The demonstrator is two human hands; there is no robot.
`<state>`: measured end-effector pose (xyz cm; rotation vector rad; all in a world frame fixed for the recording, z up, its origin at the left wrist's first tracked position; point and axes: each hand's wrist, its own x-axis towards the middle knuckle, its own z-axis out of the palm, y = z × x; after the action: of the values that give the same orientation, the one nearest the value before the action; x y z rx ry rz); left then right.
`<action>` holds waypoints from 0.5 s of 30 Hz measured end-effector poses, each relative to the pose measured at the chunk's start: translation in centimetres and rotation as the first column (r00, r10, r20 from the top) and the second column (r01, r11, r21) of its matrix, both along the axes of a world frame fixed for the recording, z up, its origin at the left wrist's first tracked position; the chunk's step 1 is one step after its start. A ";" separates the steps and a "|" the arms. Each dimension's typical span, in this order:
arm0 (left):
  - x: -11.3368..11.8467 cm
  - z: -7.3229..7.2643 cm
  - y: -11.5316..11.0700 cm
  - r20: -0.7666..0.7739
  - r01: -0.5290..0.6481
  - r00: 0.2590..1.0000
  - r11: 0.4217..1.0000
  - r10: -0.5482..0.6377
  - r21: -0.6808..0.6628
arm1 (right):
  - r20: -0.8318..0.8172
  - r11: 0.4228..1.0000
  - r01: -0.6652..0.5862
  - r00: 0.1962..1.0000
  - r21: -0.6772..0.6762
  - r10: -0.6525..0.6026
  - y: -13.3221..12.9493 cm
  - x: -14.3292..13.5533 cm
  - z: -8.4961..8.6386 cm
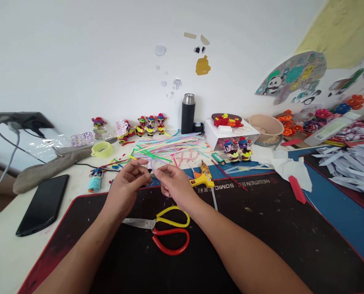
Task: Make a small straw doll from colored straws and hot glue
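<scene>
My left hand [129,179] and my right hand [174,181] meet above the black mat [255,228], thumb and fingers of each pinched close together. A small dark piece [151,172] shows between the fingertips, too little of it to name. Under my wrists lie scissors [155,223] with one yellow and one red handle, the blades pointing left. A yellow hot glue gun [202,179] rests just beyond my right hand. Left of my left hand stands a small figure [95,179] with a light blue wrapped body.
Pipe cleaners [169,145] in many colours are heaped behind my hands. Several finished figures [151,124] line the wall near a black thermos [188,114]. A phone [43,204] lies at left, a white box [231,134] stands behind, and paper strips [353,163] pile up at right.
</scene>
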<state>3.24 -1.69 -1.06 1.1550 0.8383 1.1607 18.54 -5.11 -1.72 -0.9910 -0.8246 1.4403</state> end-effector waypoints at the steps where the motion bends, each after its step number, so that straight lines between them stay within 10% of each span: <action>1: 0.0 0.0 0.0 0.002 0.004 1.000 1.000 -0.004 -0.005 | 0.005 1.000 -0.002 1.000 0.001 0.002 0.0 0.0 0.0; 15: 0.3 0.3 -0.3 0.002 0.009 1.000 1.000 -0.009 -0.024 | 0.029 1.000 -0.024 0.999 0.006 0.024 0.1 0.0 -0.4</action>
<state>3.50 -1.95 -0.80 1.1367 0.8430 1.1417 18.57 -4.98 -2.11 -1.0022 -0.8650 1.4457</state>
